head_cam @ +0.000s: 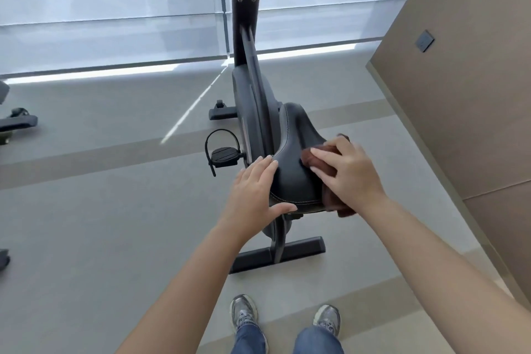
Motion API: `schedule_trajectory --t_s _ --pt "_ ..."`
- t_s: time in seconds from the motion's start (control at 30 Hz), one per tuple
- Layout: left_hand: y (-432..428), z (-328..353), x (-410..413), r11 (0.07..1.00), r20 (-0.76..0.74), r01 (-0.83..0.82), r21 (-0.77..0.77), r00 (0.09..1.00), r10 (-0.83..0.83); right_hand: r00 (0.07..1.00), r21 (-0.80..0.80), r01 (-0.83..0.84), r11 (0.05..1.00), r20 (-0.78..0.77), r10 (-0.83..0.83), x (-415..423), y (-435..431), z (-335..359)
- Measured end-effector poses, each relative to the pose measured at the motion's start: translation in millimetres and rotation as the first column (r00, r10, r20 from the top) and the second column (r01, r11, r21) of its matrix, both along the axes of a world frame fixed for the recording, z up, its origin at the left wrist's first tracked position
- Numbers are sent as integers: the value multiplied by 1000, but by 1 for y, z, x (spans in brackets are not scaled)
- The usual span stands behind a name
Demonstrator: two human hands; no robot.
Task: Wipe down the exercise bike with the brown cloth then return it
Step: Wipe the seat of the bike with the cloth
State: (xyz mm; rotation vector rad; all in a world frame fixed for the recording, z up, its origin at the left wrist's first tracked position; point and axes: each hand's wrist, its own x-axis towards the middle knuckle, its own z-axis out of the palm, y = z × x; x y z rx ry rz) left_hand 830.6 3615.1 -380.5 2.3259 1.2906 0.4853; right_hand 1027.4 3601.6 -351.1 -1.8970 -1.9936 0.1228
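A black exercise bike (253, 112) stands in front of me, its black saddle (293, 158) nearest. My right hand (350, 175) presses the brown cloth (309, 158) onto the saddle's right side with straight fingers; part of the cloth hangs below my wrist. My left hand (255, 192) rests on the saddle's left edge, fingers straight, thumb at the rear rim. The left pedal (224, 156) with its strap shows at the left. The rear base bar (278, 257) lies on the floor.
A tan wall (465, 89) with a dark switch plate (424, 41) runs close along the right. Windows with blinds (115, 8) fill the back. Parts of another machine (17, 121) sit at the far left. My shoes (284, 316) stand behind the bike on grey floor.
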Motion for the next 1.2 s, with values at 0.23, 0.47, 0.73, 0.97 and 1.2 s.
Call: schedule_trajectory --t_s 0.23,0.47,0.73,0.97,1.2 --pt "19 13 36 997 -90 62 -35 994 -65 986 -73 -6 997 -168 -6 19 -11 -3" --pt "37 17 73 991 -229 0 -132 973 -31 921 -207 15 978 -379 -94 44 46 -7" --pt "39 22 83 978 -321 -70 -195 947 3 742 -270 -281 921 -670 30 92 51 -22" --pt "39 28 93 945 -399 -166 -281 916 42 648 -212 -279 936 -761 21 75 124 -46" --pt "39 35 98 936 -435 -208 -286 898 67 464 -265 -512 817 -886 4 99 118 -55"
